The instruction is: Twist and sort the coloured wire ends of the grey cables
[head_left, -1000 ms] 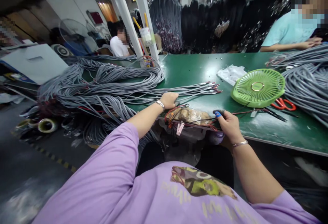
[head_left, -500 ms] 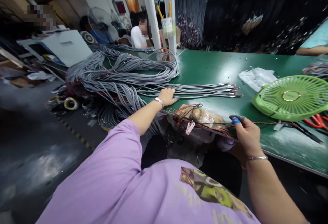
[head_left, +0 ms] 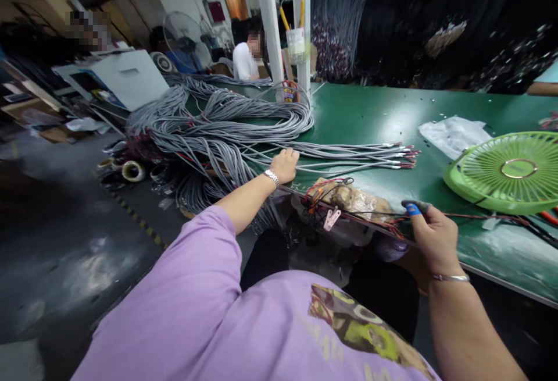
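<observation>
My left hand point(head_left: 285, 164) is closed on a bundle of grey cables point(head_left: 344, 155) that lies across the green table point(head_left: 375, 113), its red-tipped ends pointing right. My right hand point(head_left: 431, 235), with a blue cover on one fingertip, pinches thin dark and red wires point(head_left: 475, 216) at the table's front edge. Between the hands lies a crumpled clear bag point(head_left: 353, 198) with red wires and a pink clip point(head_left: 331, 218) beside it.
A large heap of grey cables point(head_left: 209, 131) spills off the table's left end. A green fan point(head_left: 508, 171) lies at the right, a white plastic sheet point(head_left: 453, 134) behind it. A person in white point(head_left: 244, 58) sits far back. Tape rolls point(head_left: 131, 170) lie on the floor.
The view has swung left, so the fan and table slid right in frame. Both hands keep their holds; the left hand shifted slightly along the cable bundle.
</observation>
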Motion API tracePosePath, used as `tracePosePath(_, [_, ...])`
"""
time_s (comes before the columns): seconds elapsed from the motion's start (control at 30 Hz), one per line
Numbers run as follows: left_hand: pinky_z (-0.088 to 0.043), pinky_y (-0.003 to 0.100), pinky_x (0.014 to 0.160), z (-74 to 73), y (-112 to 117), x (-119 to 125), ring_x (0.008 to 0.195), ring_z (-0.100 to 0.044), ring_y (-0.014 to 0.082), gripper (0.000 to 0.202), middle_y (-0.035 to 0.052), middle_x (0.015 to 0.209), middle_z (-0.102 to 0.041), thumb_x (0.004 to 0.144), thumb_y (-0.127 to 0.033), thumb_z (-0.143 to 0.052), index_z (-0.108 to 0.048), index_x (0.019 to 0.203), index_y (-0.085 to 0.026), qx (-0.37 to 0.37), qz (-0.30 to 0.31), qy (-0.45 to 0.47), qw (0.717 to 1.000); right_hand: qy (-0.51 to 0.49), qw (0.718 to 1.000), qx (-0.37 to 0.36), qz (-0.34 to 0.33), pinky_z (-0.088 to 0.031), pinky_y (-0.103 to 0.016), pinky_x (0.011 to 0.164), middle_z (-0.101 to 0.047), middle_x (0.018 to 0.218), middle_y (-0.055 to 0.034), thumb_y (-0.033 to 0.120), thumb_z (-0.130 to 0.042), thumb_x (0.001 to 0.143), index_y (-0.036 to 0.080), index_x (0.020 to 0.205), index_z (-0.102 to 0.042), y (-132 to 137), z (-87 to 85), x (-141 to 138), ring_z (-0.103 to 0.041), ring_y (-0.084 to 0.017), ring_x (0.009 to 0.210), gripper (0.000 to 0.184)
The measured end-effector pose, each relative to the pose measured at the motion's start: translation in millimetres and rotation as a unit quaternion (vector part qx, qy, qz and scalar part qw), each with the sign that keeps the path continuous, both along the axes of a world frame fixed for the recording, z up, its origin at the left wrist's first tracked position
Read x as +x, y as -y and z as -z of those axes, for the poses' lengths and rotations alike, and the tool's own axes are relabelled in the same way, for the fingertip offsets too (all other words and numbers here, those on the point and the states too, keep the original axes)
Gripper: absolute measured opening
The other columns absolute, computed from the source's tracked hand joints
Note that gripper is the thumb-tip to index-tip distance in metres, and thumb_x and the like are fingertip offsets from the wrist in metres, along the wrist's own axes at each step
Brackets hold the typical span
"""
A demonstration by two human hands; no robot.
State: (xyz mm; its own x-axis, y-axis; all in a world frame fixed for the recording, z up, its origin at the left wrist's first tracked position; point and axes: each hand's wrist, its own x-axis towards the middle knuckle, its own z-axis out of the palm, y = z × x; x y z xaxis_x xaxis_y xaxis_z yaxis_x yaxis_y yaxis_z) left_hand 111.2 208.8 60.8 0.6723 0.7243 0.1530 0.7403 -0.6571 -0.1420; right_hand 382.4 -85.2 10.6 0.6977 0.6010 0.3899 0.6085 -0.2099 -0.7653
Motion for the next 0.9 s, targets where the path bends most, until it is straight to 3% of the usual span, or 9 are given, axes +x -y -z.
tracePosePath(0.13, [-0.048, 0.041, 0.093, -14.6, -21.6, 21.8, 0.111, -0.064, 0.0336, 0.052, 0.0222, 0.117, -0.068, 0.076, -0.027, -0.06, -0.058, 0.125, -0.008, -0.055, -0.059, -0.026, 0.996, -0.002, 1.0, 0.01, -0.014, -0.045, -0.034, 0.067, -0.075, 0.08, -0.0095, 0.05, -0.059, 0.081, 0.016, 0.092, -0.077, -0.2, 0.1, -0.7, -0.064, -0.024, 0.073, 0.04])
tracePosePath(0.43, [-0.047, 0.031, 0.087, -56.0, -58.4, 27.4, 0.102, -0.065, 0.0257, 0.02, 0.0076, 0.097, -0.074, 0.074, -0.034, -0.066, -0.072, 0.084, -0.018, -0.095, -0.013, -0.026, 0.995, -0.01, 0.999, 0.04, -0.022, -0.045, -0.033, 0.066, -0.072, 0.075, -0.0065, 0.047, -0.058, 0.083, 0.018, 0.084, -0.076, -1.7, -3.1, -6.9, -0.062, -0.021, 0.069, 0.034])
tracePosePath(0.53, [-0.046, 0.03, 0.084, -79.9, -70.4, 15.3, 0.092, -0.059, 0.0178, 0.026, 0.005, 0.089, -0.07, 0.086, -0.037, -0.061, -0.068, 0.093, -0.013, -0.08, -0.04, 0.16, 0.983, -0.016, 0.998, 0.05, -0.022, -0.046, -0.033, 0.067, -0.074, 0.078, -0.0061, 0.046, -0.059, 0.084, 0.018, 0.09, -0.077, -1.6, -2.2, -7.3, -0.063, -0.021, 0.072, 0.033])
tracePosePath(0.6, [-0.048, 0.029, 0.081, -96.7, -76.1, 3.8, 0.086, -0.056, 0.0137, 0.036, 0.0042, 0.088, -0.065, 0.102, -0.035, -0.036, -0.06, 0.11, -0.009, -0.064, -0.073, 0.241, 0.966, -0.018, 0.998, 0.052, -0.018, -0.046, -0.032, 0.068, -0.074, 0.079, -0.0059, 0.045, -0.06, 0.083, 0.019, 0.091, -0.077, -1.5, -0.6, -6.4, -0.064, -0.021, 0.073, 0.032])
tracePosePath(0.63, [-0.048, 0.029, 0.079, -104.2, -76.4, -2.3, 0.08, -0.055, 0.012, 0.038, 0.0024, 0.082, -0.063, 0.104, -0.035, -0.031, -0.057, 0.113, -0.009, -0.089, -0.102, 0.367, 0.92, -0.018, 0.998, 0.052, -0.016, -0.046, -0.032, 0.068, -0.074, 0.079, -0.0061, 0.045, -0.06, 0.084, 0.019, 0.09, -0.077, -1.5, 0.4, -5.7, -0.064, -0.021, 0.073, 0.032])
tracePosePath(0.73, [-0.046, 0.026, 0.071, -120.0, -61.6, -14.3, 0.062, -0.048, 0.0058, 0.036, -0.0042, 0.065, -0.053, 0.104, -0.043, -0.038, -0.053, 0.108, -0.011, -0.182, -0.061, 0.402, 0.895, -0.013, 0.998, 0.054, -0.015, -0.048, -0.032, 0.069, -0.076, 0.082, -0.0069, 0.046, -0.061, 0.083, 0.019, 0.091, -0.077, -1.7, 3.5, -3.3, -0.066, -0.022, 0.074, 0.033])
tracePosePath(0.77, [-0.046, 0.026, 0.069, -123.3, -51.4, -14.3, 0.058, -0.047, 0.0053, 0.034, -0.0049, 0.062, -0.053, 0.099, -0.045, -0.05, -0.055, 0.103, -0.012, -0.272, -0.011, 0.358, 0.893, -0.011, 0.998, 0.055, -0.014, -0.048, -0.032, 0.069, -0.076, 0.083, -0.0071, 0.046, -0.061, 0.083, 0.019, 0.092, -0.078, -1.9, 4.4, -2.5, -0.066, -0.022, 0.075, 0.033])
tracePosePath(0.83, [-0.044, 0.025, 0.06, -127.6, -25.6, -6.5, 0.05, -0.048, 0.0068, 0.033, -0.0045, 0.054, -0.053, 0.081, -0.042, -0.074, -0.059, 0.086, -0.012, -0.339, 0.029, 0.298, 0.892, -0.004, 0.999, 0.053, -0.01, -0.049, -0.032, 0.069, -0.076, 0.083, -0.0074, 0.047, -0.061, 0.083, 0.018, 0.094, -0.078, -2.5, 5.4, -1.2, -0.066, -0.022, 0.075, 0.035])
tracePosePath(0.9, [-0.04, 0.025, 0.055, -129.3, 3.8, 9.4, 0.046, -0.048, 0.0091, 0.024, -0.0036, 0.051, -0.053, 0.075, -0.032, -0.075, -0.061, 0.079, -0.014, -0.377, 0.113, 0.196, 0.898, 0.001, 0.999, 0.05, -0.003, -0.049, -0.033, 0.069, -0.076, 0.081, -0.0076, 0.047, -0.06, 0.083, 0.018, 0.094, -0.078, -3.1, 4.7, -0.3, -0.066, -0.022, 0.073, 0.036])
